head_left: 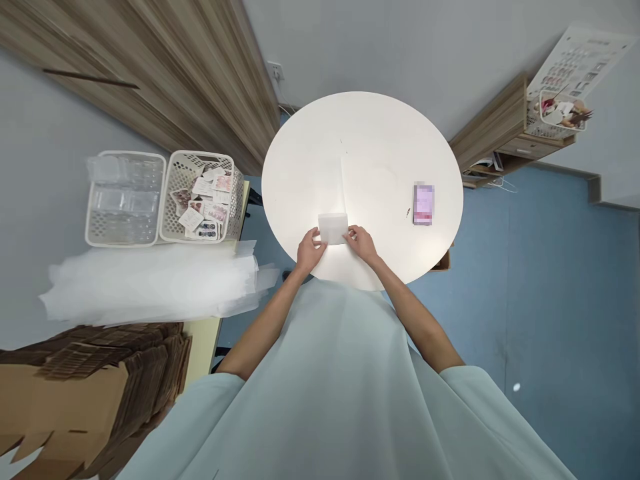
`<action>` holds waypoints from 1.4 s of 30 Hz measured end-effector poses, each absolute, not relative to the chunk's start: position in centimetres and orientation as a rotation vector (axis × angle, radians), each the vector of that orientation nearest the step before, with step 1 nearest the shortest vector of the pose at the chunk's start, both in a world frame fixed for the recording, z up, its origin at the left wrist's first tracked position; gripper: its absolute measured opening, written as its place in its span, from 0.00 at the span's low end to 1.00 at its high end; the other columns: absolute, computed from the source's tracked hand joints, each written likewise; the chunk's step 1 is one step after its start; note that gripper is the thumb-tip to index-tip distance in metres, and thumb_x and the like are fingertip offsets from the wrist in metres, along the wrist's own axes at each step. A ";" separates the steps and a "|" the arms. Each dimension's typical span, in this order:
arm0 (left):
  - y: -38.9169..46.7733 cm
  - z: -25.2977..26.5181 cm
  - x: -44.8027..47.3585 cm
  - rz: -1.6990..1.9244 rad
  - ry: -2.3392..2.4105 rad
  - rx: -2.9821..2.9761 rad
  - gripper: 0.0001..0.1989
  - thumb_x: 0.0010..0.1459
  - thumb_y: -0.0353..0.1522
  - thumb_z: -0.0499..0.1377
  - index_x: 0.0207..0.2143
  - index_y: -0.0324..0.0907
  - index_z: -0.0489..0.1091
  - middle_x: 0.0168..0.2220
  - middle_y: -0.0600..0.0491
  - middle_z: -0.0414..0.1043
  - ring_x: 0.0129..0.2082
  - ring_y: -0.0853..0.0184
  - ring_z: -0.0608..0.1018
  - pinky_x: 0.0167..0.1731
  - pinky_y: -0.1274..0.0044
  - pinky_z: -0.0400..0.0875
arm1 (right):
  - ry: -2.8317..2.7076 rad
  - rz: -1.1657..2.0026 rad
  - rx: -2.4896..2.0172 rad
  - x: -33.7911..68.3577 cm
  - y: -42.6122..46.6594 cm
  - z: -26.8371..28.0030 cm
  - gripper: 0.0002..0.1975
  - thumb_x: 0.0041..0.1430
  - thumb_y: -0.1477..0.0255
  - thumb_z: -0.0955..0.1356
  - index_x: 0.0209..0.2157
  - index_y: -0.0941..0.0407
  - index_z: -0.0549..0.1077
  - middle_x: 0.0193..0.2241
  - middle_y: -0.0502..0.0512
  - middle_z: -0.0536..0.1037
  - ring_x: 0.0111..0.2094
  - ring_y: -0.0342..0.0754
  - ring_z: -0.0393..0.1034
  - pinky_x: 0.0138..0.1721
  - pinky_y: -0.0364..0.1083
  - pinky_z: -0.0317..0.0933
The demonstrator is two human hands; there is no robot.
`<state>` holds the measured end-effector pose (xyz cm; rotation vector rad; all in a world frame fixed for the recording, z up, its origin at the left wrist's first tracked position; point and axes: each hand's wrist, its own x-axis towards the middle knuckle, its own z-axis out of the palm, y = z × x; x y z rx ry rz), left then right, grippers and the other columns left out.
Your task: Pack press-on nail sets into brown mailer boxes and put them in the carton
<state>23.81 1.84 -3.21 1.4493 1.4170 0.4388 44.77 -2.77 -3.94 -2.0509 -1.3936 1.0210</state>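
Near the front edge of the round white table, my left hand (311, 251) and my right hand (361, 243) pinch the two sides of a folded white foam sheet (333, 229). It forms a small pale rectangle between them, and whether anything lies inside it is hidden. Beyond it, a thin white strip (335, 183), apparently the same sheet, lies flat toward the table's middle. Both thumbs are at the lower corners of the rectangle, with fingers bent along its sides.
A phone with a blurred screen (423, 204) lies on the table (365, 120) at right. To the left stand a basket of clear plastic boxes (125, 197), a basket of small packets (203, 200), stacked white foam sheets (155, 280) and flattened cardboard boxes (65, 400). A shelf (500, 127) stands at right.
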 end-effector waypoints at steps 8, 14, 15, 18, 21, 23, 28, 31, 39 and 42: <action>2.4 -4.3 24.6 0.450 1.507 1.566 0.24 0.59 0.25 0.62 0.59 0.41 0.70 0.59 0.44 0.74 0.43 0.62 0.84 0.55 0.65 0.77 | -1.373 1.022 -2.257 44.1 -1.5 -3.5 0.08 0.72 0.65 0.67 0.48 0.53 0.73 0.43 0.55 0.81 0.44 0.51 0.75 0.42 0.48 0.65; 2.7 -3.7 24.4 0.426 1.541 1.740 0.25 0.63 0.30 0.61 0.63 0.44 0.68 0.62 0.42 0.70 0.53 0.54 0.81 0.60 0.60 0.73 | -1.547 0.892 -2.299 43.4 -1.4 -2.6 0.13 0.73 0.68 0.66 0.56 0.54 0.71 0.53 0.61 0.77 0.47 0.55 0.75 0.44 0.52 0.70; 2.7 -3.4 24.5 0.435 1.505 1.818 0.25 0.64 0.31 0.61 0.64 0.44 0.67 0.64 0.41 0.68 0.58 0.51 0.78 0.63 0.58 0.70 | -1.605 0.851 -2.259 43.4 -1.3 -2.5 0.14 0.72 0.70 0.66 0.57 0.54 0.71 0.55 0.64 0.75 0.49 0.57 0.74 0.45 0.53 0.71; 3.3 -2.6 25.1 0.396 1.277 2.030 0.25 0.66 0.32 0.58 0.65 0.45 0.67 0.68 0.41 0.64 0.69 0.48 0.68 0.70 0.55 0.61 | -1.788 0.758 -2.050 43.5 -0.8 -2.6 0.19 0.71 0.72 0.65 0.61 0.56 0.70 0.62 0.67 0.71 0.60 0.62 0.68 0.51 0.58 0.73; 4.2 -2.3 25.8 0.285 1.116 2.119 0.27 0.65 0.30 0.56 0.67 0.44 0.65 0.69 0.42 0.64 0.68 0.49 0.68 0.69 0.55 0.62 | -1.939 0.783 -1.882 43.9 -0.4 -3.1 0.24 0.69 0.72 0.67 0.65 0.55 0.68 0.69 0.66 0.65 0.68 0.63 0.60 0.62 0.63 0.68; 4.9 -2.5 26.0 0.216 1.079 2.132 0.29 0.64 0.30 0.57 0.67 0.42 0.64 0.69 0.40 0.64 0.66 0.49 0.70 0.67 0.56 0.65 | -2.001 0.855 -1.855 44.4 -0.2 -3.5 0.28 0.67 0.72 0.70 0.67 0.55 0.66 0.71 0.66 0.63 0.71 0.63 0.57 0.65 0.64 0.66; 5.2 -3.4 25.6 0.168 1.048 2.147 0.29 0.65 0.34 0.59 0.67 0.38 0.64 0.70 0.38 0.63 0.69 0.49 0.68 0.69 0.57 0.64 | -2.092 0.856 -1.865 44.9 -1.0 -4.2 0.33 0.65 0.73 0.72 0.69 0.56 0.65 0.73 0.66 0.62 0.73 0.62 0.57 0.67 0.62 0.63; 4.4 -3.7 25.0 0.184 1.025 2.150 0.33 0.64 0.38 0.61 0.68 0.38 0.63 0.72 0.37 0.61 0.72 0.48 0.65 0.71 0.57 0.60 | -2.115 0.769 -1.859 44.4 -2.4 -4.2 0.30 0.69 0.71 0.70 0.70 0.58 0.64 0.73 0.69 0.62 0.73 0.63 0.57 0.68 0.62 0.62; -0.1 -3.2 21.9 0.063 0.922 2.132 0.36 0.60 0.38 0.65 0.69 0.45 0.62 0.72 0.42 0.63 0.73 0.51 0.65 0.75 0.56 0.49 | -2.168 0.766 -1.750 44.1 -8.6 -3.6 0.29 0.69 0.66 0.70 0.68 0.59 0.67 0.71 0.70 0.64 0.71 0.64 0.62 0.68 0.63 0.60; -1.4 -3.0 21.2 0.062 0.927 2.097 0.36 0.61 0.39 0.65 0.69 0.45 0.62 0.72 0.42 0.64 0.72 0.52 0.67 0.75 0.57 0.48 | -2.107 0.823 -1.755 44.2 -10.1 -3.3 0.29 0.69 0.62 0.70 0.67 0.57 0.68 0.71 0.68 0.66 0.70 0.62 0.64 0.68 0.62 0.60</action>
